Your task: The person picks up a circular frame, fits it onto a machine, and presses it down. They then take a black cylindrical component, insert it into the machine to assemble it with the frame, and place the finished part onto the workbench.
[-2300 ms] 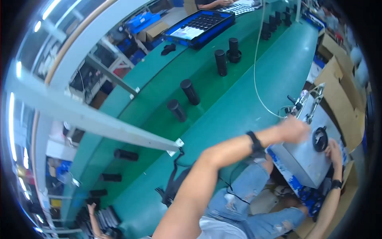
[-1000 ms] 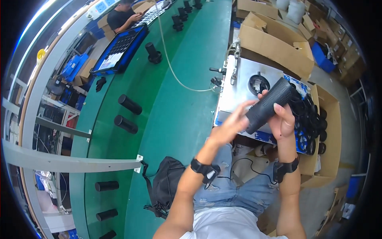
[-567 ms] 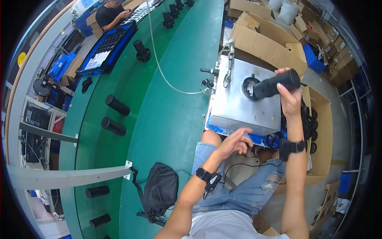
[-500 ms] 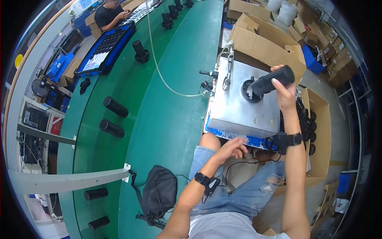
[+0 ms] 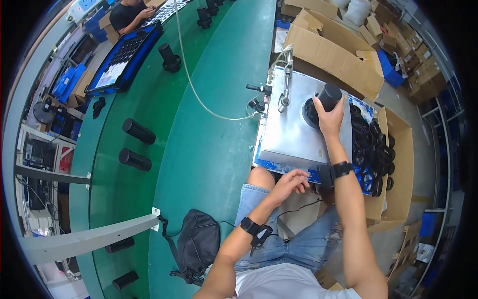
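Observation:
My right hand (image 5: 328, 119) is wrapped round a black cylinder (image 5: 330, 93), which stands nearly upright over the dark round fitting (image 5: 308, 115) on top of a silver metal box (image 5: 293, 142). The grip hides the cylinder's lower end, so I cannot tell how far it sits in the fitting. By the box's front edge, above my lap, my left hand (image 5: 293, 183) holds nothing, its fingers loosely bent and apart. A small metal clamp-like lever (image 5: 285, 94) is fixed along the box's left side.
Several black rings (image 5: 368, 144) are heaped right of the box, beside a cardboard carton (image 5: 401, 164). More black cylinders (image 5: 138, 130) lie on the green bench (image 5: 199, 149) at left, with a black bag (image 5: 199, 239) nearer me. A thin hose (image 5: 191, 84) crosses the bench. Another person (image 5: 130, 17) sits far left.
My right hand has swung left and tipped the cylinder from a slant to nearly upright over the fitting, uncovering the black rings. My left hand has barely moved.

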A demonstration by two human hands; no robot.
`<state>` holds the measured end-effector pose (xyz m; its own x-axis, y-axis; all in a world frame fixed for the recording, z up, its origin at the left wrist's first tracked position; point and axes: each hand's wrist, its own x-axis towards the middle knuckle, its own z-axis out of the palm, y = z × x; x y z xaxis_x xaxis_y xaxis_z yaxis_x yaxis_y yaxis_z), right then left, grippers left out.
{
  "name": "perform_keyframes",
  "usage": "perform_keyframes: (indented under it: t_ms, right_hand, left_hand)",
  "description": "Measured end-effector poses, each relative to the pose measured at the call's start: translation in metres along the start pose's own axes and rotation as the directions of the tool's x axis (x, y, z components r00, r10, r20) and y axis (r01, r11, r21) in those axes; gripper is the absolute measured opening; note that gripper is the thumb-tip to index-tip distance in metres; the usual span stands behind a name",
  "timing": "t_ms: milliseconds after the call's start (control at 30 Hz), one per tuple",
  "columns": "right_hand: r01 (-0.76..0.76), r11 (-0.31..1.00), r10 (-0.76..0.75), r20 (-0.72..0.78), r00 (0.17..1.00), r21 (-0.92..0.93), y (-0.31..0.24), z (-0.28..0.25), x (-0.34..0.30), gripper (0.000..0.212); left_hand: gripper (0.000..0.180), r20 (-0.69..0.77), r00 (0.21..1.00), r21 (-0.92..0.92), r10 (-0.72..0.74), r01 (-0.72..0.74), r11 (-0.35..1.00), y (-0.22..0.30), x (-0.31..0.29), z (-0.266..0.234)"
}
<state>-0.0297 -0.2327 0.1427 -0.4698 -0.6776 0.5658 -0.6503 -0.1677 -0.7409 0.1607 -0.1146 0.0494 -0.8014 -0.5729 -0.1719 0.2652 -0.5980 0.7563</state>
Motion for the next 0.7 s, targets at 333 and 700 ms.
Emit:
perform_keyframes:
  t_ms: [333, 700]
  right_hand:
    - [-0.143, 0.933, 0.025, 0.338, 0.941, 0.329, -0.02, -0.025, 0.036, 0.037]
    - [-0.012, 0.887, -0.047, 0.117, 0.992, 0.463, 0.009, -0.005, 0.029, 0.032]
  left_hand:
    - [0.024, -0.112, 0.984, -0.16, 0.137, -0.154, 0.975, 0.023, -0.04, -0.027]
    - [0.025, -0.111, 0.412, 0.973, 0.905, -0.141, 0.183, 0.211, 0.093, -0.093]
